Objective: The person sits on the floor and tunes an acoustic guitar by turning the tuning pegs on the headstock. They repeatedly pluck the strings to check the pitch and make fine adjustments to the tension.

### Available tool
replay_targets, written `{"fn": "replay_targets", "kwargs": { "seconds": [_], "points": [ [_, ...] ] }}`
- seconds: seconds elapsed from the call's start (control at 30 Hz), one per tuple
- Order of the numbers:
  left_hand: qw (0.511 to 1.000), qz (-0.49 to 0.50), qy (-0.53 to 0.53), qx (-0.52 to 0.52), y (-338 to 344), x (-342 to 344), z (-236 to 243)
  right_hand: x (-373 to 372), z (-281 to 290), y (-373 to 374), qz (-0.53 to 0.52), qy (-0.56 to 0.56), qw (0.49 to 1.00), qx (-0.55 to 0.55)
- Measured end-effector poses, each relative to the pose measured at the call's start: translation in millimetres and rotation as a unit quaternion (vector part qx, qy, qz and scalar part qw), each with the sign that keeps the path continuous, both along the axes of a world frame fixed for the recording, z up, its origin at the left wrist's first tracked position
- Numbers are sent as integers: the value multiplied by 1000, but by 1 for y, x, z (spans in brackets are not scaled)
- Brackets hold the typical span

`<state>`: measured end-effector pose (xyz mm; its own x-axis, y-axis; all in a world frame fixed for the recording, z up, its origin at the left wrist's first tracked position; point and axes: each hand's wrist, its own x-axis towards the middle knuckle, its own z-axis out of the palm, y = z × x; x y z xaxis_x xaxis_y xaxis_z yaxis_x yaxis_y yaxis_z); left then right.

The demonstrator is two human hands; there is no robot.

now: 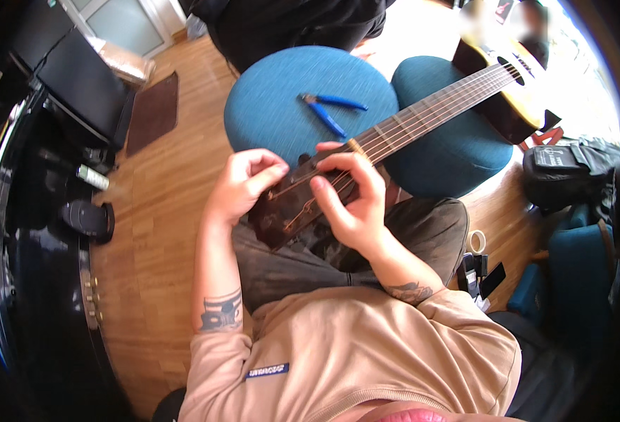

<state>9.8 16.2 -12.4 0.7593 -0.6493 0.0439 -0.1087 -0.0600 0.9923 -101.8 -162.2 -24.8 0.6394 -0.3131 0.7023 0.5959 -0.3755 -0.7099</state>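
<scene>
An acoustic guitar [422,116] lies slantwise, its body at the upper right on a blue stool and its dark headstock [282,221] over my lap. My left hand [243,183] is closed at the left edge of the headstock, thumb and fingertips pinched around a tuning peg that they largely hide. Just below the nut, my right hand [355,204] bends over the headstock. Its thumb and index finger come together on a string, though the exact contact is hard to see. Loose, curled string ends [304,209] show on the headstock's face.
Blue-handled cutters [327,112] lie spread on a round blue stool [267,84] ahead. A second blue stool [450,162] supports the guitar. At right are a black bag [570,172] and a tape roll [476,241]. A glossy black piano [42,295] stands left; a person in black [289,28] is beyond.
</scene>
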Motion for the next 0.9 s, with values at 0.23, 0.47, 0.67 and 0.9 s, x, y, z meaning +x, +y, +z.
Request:
{"fn": "replay_targets", "kwargs": {
  "seconds": [0.23, 0.47, 0.67, 0.9],
  "points": [
    [992, -83, 68, -73, 3, 6, -5, 1, -1, 3, 14, 8, 1000, 5],
    [971, -22, 217, -100, 6, 0, 10, 2, -2, 0, 16, 11, 1000, 6],
    [998, -28, 53, -14, -1, -7, 12, 2, -3, 1, 16, 16, 1000, 8],
    [993, -77, 58, -72, 2, 2, 3, 3, -3, 3, 22, 9, 1000, 11]
  ]
}}
